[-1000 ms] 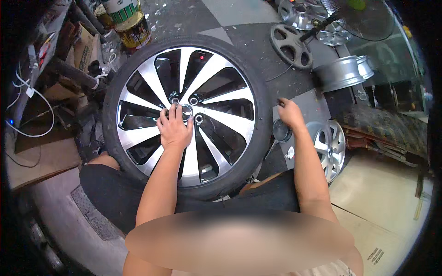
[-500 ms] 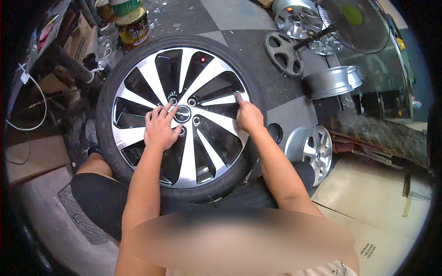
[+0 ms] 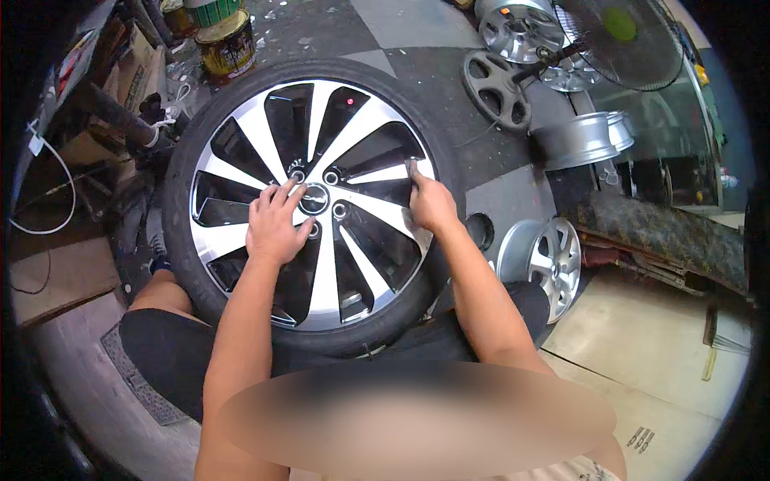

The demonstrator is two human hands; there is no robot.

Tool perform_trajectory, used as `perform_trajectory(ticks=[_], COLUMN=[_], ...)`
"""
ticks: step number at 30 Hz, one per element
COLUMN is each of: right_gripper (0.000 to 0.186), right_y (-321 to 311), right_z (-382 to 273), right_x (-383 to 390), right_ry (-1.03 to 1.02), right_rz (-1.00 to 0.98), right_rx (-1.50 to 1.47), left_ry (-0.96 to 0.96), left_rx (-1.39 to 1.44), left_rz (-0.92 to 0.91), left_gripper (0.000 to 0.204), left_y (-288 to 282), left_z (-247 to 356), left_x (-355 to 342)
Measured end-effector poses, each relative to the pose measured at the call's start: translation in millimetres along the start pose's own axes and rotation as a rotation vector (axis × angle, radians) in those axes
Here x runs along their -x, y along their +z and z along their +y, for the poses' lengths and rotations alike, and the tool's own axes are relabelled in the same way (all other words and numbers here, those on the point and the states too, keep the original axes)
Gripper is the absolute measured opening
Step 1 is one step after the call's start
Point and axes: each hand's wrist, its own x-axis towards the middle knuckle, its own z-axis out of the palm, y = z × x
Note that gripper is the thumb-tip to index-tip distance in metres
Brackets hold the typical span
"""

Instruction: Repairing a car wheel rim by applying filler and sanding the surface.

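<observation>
A black-and-silver alloy wheel (image 3: 324,276) lies face up before me, with a black tyre (image 3: 181,192) around it. My left hand (image 3: 273,228) rests on its middle, fingers spread beside the round centre cap (image 3: 314,199) and the bolt holes. At the right side of the wheel, my right hand (image 3: 434,207) is closed, with one dark-tipped digit pointing up against the outer end of a silver spoke. Its other fingers are curled out of sight. Whether something small is pinched in them cannot be made out.
Bare silver rims (image 3: 553,260) stand on the right, with another rim (image 3: 581,142) farther back. A grey wheel cover (image 3: 496,92) lies near a fan (image 3: 622,40). Paint cans (image 3: 227,46) are at the back left. A cardboard sheet (image 3: 634,345) covers the lower right floor.
The whole view has shifted a little, so the wheel sits slightly farther left. Both hands keep nearly the same places on the wheel.
</observation>
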Motion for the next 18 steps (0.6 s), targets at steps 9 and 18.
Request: perform_trajectory(ticks=[9,18], right_gripper=[0.061,0.059], right_y=[-4.0,-4.8], right_z=[4.3,-1.4], right_x=[-2.0,0.8], right_ry=[0.022,0.052], right_rz=[-0.002,0.0], right_rx=[-0.101,-0.108], left_ry=[0.01,0.0], left_rx=[0.0,-0.032], left_rz=[-0.006,-0.016], left_gripper=[0.074,0.073], left_y=[1.3,-2.2], left_z=[3.6,5.9], left_x=[0.2,-2.4])
